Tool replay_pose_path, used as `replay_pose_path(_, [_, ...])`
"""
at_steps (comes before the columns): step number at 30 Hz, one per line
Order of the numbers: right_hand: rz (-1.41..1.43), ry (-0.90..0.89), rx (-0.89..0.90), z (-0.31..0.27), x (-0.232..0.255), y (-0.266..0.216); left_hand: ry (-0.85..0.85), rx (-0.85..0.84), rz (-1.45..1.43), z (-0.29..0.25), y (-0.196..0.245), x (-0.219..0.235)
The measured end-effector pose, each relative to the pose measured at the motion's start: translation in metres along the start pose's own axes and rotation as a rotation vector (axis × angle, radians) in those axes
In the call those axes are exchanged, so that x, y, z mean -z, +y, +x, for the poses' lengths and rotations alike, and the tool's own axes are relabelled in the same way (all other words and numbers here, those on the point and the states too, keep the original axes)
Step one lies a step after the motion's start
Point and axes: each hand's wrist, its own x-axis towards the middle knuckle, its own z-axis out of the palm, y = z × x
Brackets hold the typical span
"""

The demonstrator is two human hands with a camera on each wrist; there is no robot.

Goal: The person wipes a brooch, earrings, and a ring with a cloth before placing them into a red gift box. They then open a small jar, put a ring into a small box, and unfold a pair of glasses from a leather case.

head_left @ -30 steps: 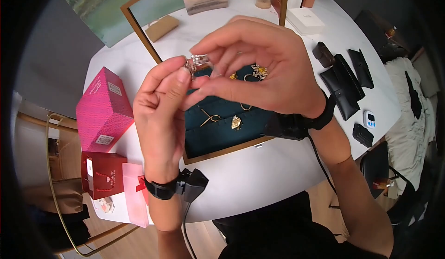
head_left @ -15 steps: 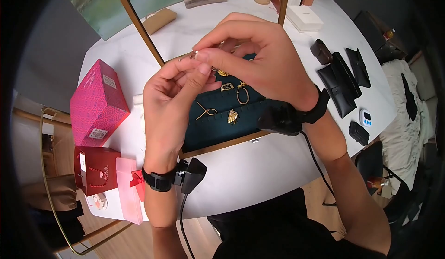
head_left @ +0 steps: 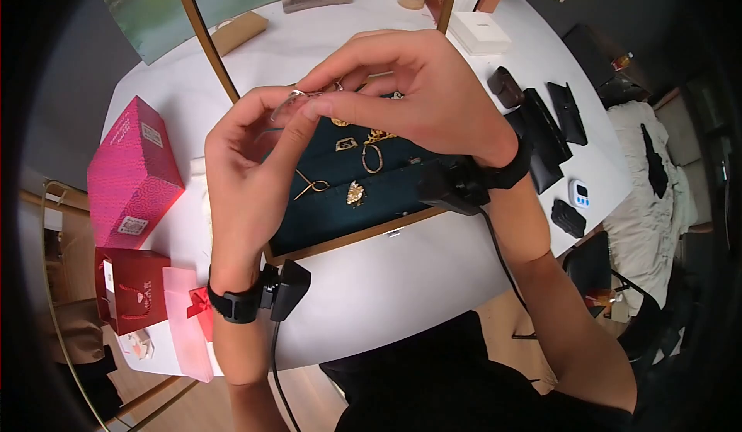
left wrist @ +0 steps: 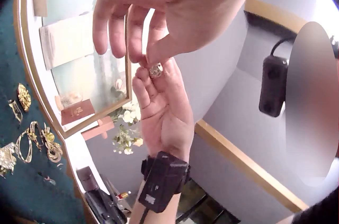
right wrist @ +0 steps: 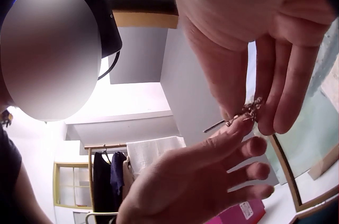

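In the head view, a small silver piece of jewellery is between the fingertips of both hands, above an open display case. My left hand pinches it with thumb and forefinger. The right hand pinches it from the other side, thumb beneath the index fingertip. The right wrist view shows its ornate end at the fingertips and a thin straight bar sticking out. Below, the case's dark green lining carries several gold pieces, among them a leaf-like one and an oval loop.
The case's wood-framed glass lid stands raised behind the hands. A pink box and red gift bag stand left. Black pouches and a small white timer lie right, a white box farther back.
Both hands have brought their fingertips together on the jewellery, and it has turned so a shiny part points left. The head view has shifted, so the table and things on it appear farther left.
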Motion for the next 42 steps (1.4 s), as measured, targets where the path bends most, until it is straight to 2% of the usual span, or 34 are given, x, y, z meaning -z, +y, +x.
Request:
replay_pose_path(3, [-0.020,0.013,-0.013,-0.001,0.000,-0.003,0.015,-0.056,0.002,-0.001,-0.001,-0.004])
replay_pose_path(5, [-0.137,-0.023,-0.015,-0.004,0.002,-0.008,0.014,-0.067,0.001,-0.001,0.002,-0.005])
replay_pose_path(9, [-0.139,-0.034,-0.002,-0.007,0.010,-0.012,0.017,-0.088,0.064,-0.004,0.013,-0.005])
replay_pose_path(11, [-0.100,0.096,-0.062,-0.012,0.017,-0.014,0.047,-0.121,0.118,-0.004,0.022,-0.003])
replay_pose_path(12, [-0.136,0.129,-0.082,-0.015,0.025,-0.013,0.072,-0.139,0.182,-0.006,0.025,-0.001])
replay_pose_path(15, [-0.488,0.179,-0.142,-0.027,0.052,0.005,0.071,-0.130,0.137,-0.006,0.035,0.012])
replay_pose_path(16, [-0.497,0.180,-0.143,-0.032,0.063,0.019,0.083,-0.187,0.166,-0.004,0.032,0.016])
replay_pose_path(18, [-0.588,0.138,-0.309,-0.041,0.081,0.052,0.075,-0.194,0.219,-0.003,0.033,0.023])
replay_pose_path(19, [-0.596,0.138,-0.309,-0.046,0.085,0.064,0.071,-0.195,0.281,-0.003,0.034,0.025])
replay_pose_path(20, [-0.648,0.063,-0.349,-0.051,0.089,0.075,0.073,-0.199,0.275,-0.004,0.037,0.025])
replay_pose_path(21, [-0.698,-0.013,-0.390,-0.054,0.092,0.082,0.064,-0.118,0.247,-0.005,0.040,0.024])
replay_pose_path(22, [-0.701,-0.014,-0.394,-0.057,0.094,0.091,0.054,-0.034,0.220,-0.007,0.041,0.022])
replay_pose_path(25, [-0.715,-0.082,-0.412,-0.063,0.096,0.113,0.043,-0.002,0.180,-0.009,0.042,0.018])
replay_pose_path(26, [-0.713,-0.135,-0.392,-0.062,0.097,0.120,0.040,-0.002,0.182,-0.009,0.040,0.017])
replay_pose_path(28, [-0.635,-0.196,-0.398,-0.062,0.102,0.131,0.018,-0.121,0.162,-0.009,0.036,0.015])
replay_pose_path(32, [-0.601,-0.259,-0.469,-0.057,0.107,0.128,-0.021,-0.119,0.218,-0.009,0.040,0.016])
replay_pose_path(35, [-0.688,-0.301,-0.519,-0.055,0.106,0.124,-0.005,-0.138,0.239,-0.008,0.040,0.017])
replay_pose_path(38, [-0.684,-0.321,-0.475,-0.059,0.109,0.129,-0.002,-0.148,0.251,-0.008,0.040,0.018])
replay_pose_path(40, [-0.701,-0.287,-0.343,-0.059,0.110,0.132,0.008,-0.162,0.230,-0.008,0.040,0.018])
replay_pose_path(42, [-0.676,-0.250,-0.351,-0.053,0.103,0.123,0.008,-0.159,0.241,-0.008,0.041,0.019])
